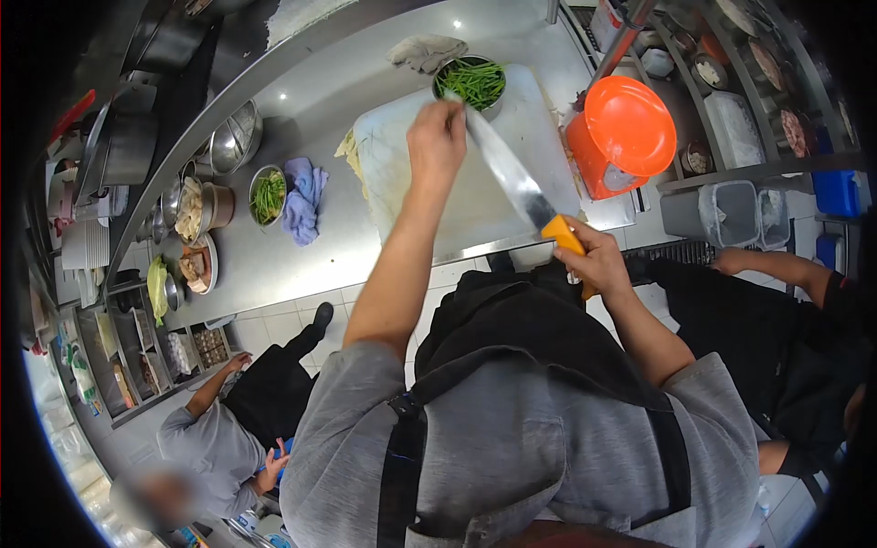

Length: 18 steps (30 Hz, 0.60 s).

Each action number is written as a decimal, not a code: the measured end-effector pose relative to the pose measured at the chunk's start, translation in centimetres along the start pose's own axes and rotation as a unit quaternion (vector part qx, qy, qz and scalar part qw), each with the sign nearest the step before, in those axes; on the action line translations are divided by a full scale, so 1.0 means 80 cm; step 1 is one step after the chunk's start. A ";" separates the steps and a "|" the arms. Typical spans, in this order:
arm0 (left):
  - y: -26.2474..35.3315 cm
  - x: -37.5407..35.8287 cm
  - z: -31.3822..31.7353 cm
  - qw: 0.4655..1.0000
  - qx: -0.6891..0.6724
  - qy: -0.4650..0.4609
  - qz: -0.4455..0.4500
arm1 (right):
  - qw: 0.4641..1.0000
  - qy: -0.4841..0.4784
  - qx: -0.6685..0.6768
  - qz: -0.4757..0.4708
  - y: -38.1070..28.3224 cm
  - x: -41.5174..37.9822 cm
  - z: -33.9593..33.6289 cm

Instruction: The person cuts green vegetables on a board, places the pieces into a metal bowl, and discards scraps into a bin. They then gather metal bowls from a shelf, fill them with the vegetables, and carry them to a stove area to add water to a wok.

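Observation:
My right hand (592, 256) is wrapped round the yellow handle of a large knife (508, 168), whose blade points up and to the left. The fingers of my left hand (437, 137) are closed near the blade's tip, beside a metal bowl of cut green vegetables (470, 84); what they hold, if anything, is hidden. Under both lies a white cutting board (539, 137) on the steel counter. A crumpled grey cloth (427, 53) sits behind the bowl.
An orange bucket with its lid (630, 126) stands right of the board. To the left are a blue cloth (303, 201), a bowl of greens (269, 196) and more bowls. One person (219, 438) is at the lower left, another (758, 338) close on the right.

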<state>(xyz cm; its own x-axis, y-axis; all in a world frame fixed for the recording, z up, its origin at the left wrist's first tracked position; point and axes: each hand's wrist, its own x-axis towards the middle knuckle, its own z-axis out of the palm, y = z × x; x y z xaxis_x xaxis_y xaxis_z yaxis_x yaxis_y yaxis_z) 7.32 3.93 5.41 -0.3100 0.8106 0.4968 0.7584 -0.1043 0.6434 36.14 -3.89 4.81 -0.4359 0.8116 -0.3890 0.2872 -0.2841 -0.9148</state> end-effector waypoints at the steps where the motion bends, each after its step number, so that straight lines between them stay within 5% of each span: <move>1: -0.002 0.027 0.006 1.000 0.010 -0.004 0.022 | 1.000 0.004 -0.001 -0.003 0.000 -0.002 -0.006; 2: -0.012 0.051 0.015 1.000 0.007 -0.003 0.027 | 0.999 0.027 -0.016 -0.025 0.003 -0.005 -0.015; 4: -0.028 0.093 0.026 0.983 0.063 -0.172 -0.003 | 0.985 0.080 -0.134 -0.068 0.013 -0.017 -0.036; 9: -0.048 0.125 -0.012 0.977 0.124 -0.173 0.021 | 0.963 0.081 -0.217 -0.141 0.042 -0.041 -0.061; 11: -0.072 0.132 -0.013 0.972 0.185 -0.144 0.006 | 0.907 0.034 -0.385 -0.168 0.030 -0.022 -0.054; 15: -0.101 0.118 0.006 0.932 0.298 -0.204 0.008 | 0.860 0.029 -0.449 -0.242 0.042 0.051 -0.005; 17: -0.084 0.104 0.004 0.909 0.092 -0.267 -0.306 | 0.865 0.055 -0.426 -0.259 0.043 0.060 0.014; 18: -0.077 0.096 0.000 0.910 0.095 -0.266 -0.304 | 0.865 0.075 -0.404 -0.287 0.040 0.066 0.019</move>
<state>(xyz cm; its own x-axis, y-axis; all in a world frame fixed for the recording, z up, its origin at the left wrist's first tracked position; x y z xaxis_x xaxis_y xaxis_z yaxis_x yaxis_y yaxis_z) 0.24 10.80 5.26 -0.4228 0.8546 -0.3015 0.6403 0.5171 0.5680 33.47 -1.25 -0.32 -0.6069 0.7748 0.1772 0.5891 0.5881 -0.5541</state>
